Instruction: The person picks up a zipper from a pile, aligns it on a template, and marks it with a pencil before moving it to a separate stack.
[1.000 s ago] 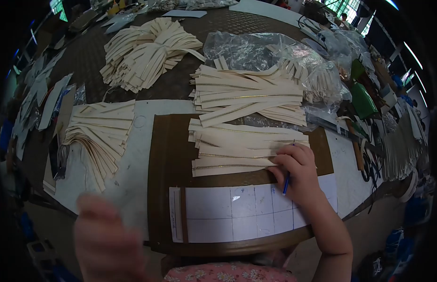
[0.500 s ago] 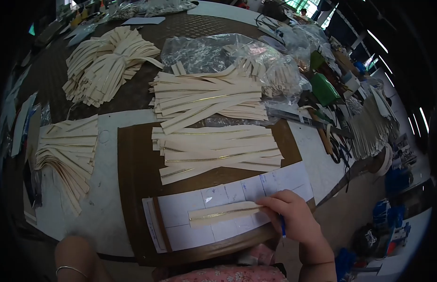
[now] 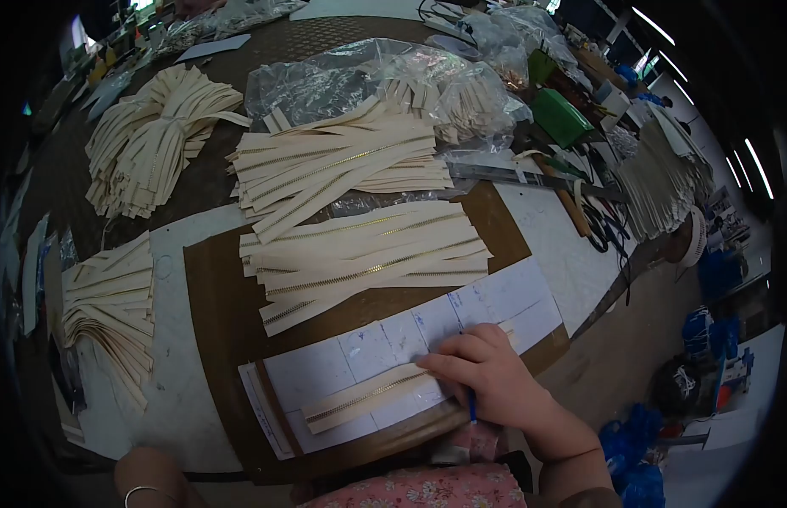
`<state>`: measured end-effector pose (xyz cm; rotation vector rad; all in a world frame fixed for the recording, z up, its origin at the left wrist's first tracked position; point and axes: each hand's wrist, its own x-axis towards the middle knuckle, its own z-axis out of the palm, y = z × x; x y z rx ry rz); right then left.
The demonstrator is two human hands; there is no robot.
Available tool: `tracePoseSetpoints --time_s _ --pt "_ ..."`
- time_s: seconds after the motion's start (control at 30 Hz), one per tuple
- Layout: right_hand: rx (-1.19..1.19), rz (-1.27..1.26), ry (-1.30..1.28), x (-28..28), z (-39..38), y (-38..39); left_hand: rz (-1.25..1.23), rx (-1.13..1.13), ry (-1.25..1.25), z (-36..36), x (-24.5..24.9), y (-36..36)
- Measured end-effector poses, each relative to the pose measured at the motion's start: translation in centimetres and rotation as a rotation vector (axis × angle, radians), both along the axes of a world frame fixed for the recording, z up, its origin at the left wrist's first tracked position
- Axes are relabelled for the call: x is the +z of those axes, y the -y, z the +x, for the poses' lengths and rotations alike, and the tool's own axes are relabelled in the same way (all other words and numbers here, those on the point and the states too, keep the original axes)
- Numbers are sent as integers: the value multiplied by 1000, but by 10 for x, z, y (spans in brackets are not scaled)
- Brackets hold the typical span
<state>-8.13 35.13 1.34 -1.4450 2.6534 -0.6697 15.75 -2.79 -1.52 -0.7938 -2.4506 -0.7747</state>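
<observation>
My right hand (image 3: pixel 482 372) lies on a cream zipper strip (image 3: pixel 355 405) with metal teeth, its fingers bent and close together. A blue pen (image 3: pixel 472 405) sticks out below those fingers, held in the hand. The strip runs under the fingers, and a short piece shows past them. Beneath it is a white sheet (image 3: pixel 326 372) with drawn lines and blue writing, on a brown board (image 3: pixel 211 339). At the bottom left edge is my left hand (image 3: pixel 152 474), dark, beside a bracelet; its fingers are not visible.
Zipper strips (image 3: pixel 368 254) lie stacked beyond the sheet, with another pile (image 3: pixel 334 169) behind. A tied bundle (image 3: pixel 156 144) and a fanned stack (image 3: pixel 114 313) are at left. Clear plastic bags (image 3: pixel 309 85), a green box (image 3: pixel 561 116), a metal ruler (image 3: pixel 529 179) and scissors (image 3: pixel 609 229) lie farther back.
The view has shifted. My right hand has moved left along the strip relative to the sheet, and part of the strip now shows beyond its fingers.
</observation>
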Motion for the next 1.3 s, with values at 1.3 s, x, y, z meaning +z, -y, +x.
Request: tracePoseSetpoints --time_s 1.3 --pt "-96 -126 -30 -26 9 22 92 152 419 -123 -6 -41"
